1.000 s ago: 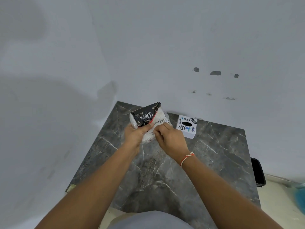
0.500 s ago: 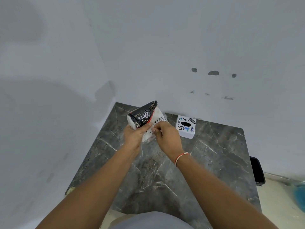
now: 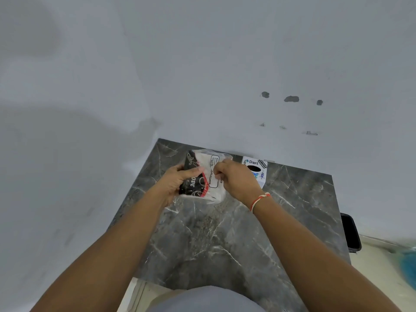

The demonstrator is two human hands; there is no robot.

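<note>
A clear plastic packet (image 3: 208, 176) with a black and red printed part and white contents is held above the far part of the dark marble table (image 3: 225, 233). My left hand (image 3: 177, 179) grips its black left side, thumb on top. My right hand (image 3: 234, 179) pinches the clear right edge of the packet near its printed label. A red and white thread is tied round the right wrist.
A small white box (image 3: 256, 168) marked "Dart" stands by the wall just right of my right hand, partly hidden by it. A black object (image 3: 350, 233) sits off the table's right edge. White walls close in behind and to the left.
The packet has turned, its black end swinging down to the left and its clear side now facing up. Both hands have kept their hold on it.
</note>
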